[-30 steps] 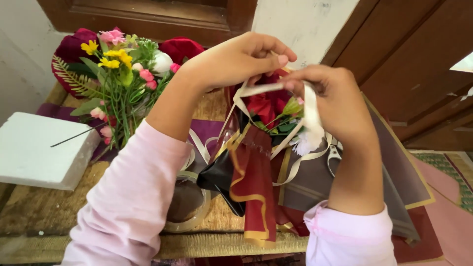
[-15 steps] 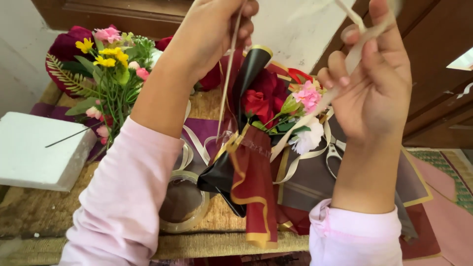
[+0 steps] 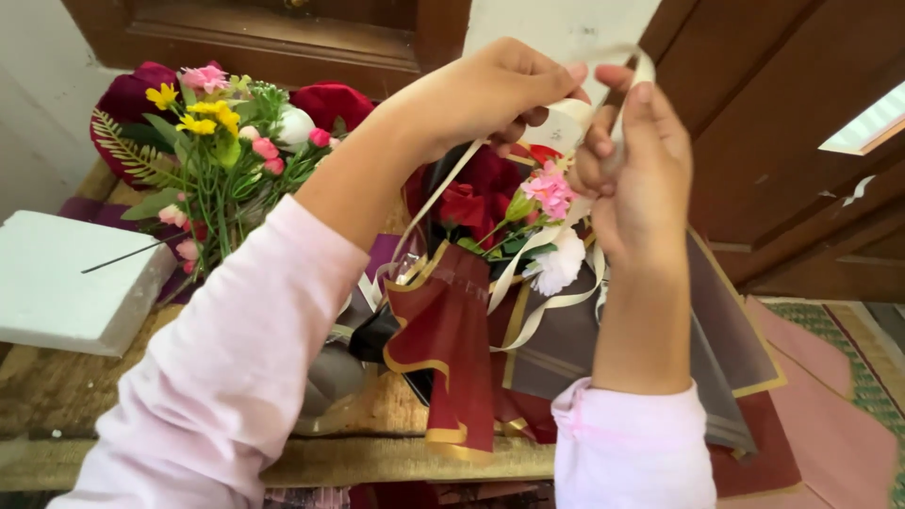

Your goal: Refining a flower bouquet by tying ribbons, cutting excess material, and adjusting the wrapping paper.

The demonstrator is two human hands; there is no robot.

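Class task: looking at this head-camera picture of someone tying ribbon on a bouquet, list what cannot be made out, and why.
- Ribbon knot, head view: hidden between left hand and right hand.
- Bouquet stems: covered by wrapping paper.
- Second bouquet base: behind the left sleeve.

From where I watch, my left hand covers the upper part of the bouquet, and my forearm hides its left side, so I cannot count the dark red blooms. The ribbon is smeared where it passes over my right hand, and I cannot tell how it loops between the fingers. My sleeves run off the bottom edge. The white foam block is cut by the left edge. The wrapping paper disappears behind my right forearm. The second bunch of flowers hides its own stems' base.
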